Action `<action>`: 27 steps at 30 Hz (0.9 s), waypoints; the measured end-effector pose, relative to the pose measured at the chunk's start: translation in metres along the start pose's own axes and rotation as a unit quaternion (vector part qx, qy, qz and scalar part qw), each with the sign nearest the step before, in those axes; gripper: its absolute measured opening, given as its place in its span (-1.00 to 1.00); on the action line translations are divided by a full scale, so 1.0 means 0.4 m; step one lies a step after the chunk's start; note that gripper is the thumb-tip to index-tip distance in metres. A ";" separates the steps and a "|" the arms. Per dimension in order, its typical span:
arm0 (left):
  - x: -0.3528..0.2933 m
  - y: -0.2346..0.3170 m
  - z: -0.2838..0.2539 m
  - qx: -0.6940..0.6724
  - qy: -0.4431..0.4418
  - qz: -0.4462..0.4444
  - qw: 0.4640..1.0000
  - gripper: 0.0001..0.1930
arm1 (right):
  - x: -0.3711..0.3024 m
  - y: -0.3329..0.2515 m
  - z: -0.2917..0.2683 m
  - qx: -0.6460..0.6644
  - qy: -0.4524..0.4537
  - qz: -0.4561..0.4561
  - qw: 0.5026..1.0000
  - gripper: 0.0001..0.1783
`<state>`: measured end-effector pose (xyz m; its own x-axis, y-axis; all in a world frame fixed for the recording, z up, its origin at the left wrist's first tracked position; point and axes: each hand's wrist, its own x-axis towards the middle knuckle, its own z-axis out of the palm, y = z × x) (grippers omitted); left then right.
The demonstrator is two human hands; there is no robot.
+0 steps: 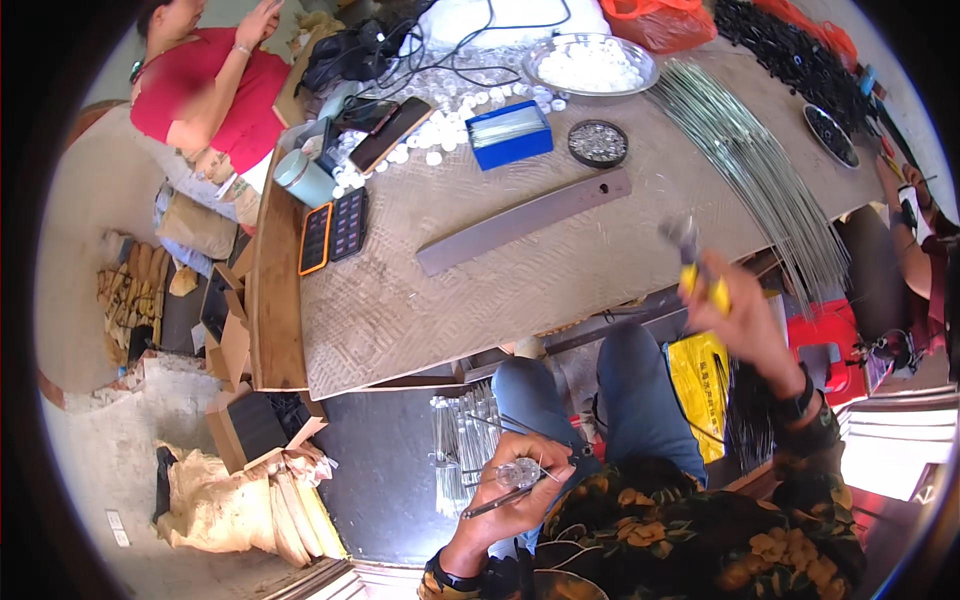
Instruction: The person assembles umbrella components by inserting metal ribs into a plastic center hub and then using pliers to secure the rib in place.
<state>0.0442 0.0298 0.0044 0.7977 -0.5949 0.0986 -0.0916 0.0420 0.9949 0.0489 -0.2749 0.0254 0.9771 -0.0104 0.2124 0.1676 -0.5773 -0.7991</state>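
Observation:
My right hand (740, 315) is closed around yellow-handled pliers (692, 268), whose metal head is smeared by motion. It hangs over the table's near edge. Low over my lap, my left hand (505, 505) pinches a clear round faceted piece (519, 472) with thin dark rods or wires sticking out of it. Exactly how these join is too small to tell. Beside that hand, below the table, stands a bunch of thin metal rods (455, 450). A long grey metal bar (525, 222) lies on the table ahead of me.
The table (380, 310) bears a blue box of thin rods (510, 135), a bowl of small metal parts (598, 143), a dish of white pieces (590, 65) and a long wire bundle (760, 180). A person in red (215, 85) stands far left; another person's arm (910, 240) shows at right.

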 end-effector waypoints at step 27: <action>-0.019 0.013 0.042 0.176 0.063 -0.040 0.982 -0.70 | -0.177 -0.129 0.237 -0.393 0.125 -0.171 0.895 -0.69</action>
<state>0.0276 0.0213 0.0085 0.8758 -0.4807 0.0439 -0.2080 -0.2936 0.9330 -0.0167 -0.1671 -0.0017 0.8099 0.1509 0.5669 0.2116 -0.9764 -0.0424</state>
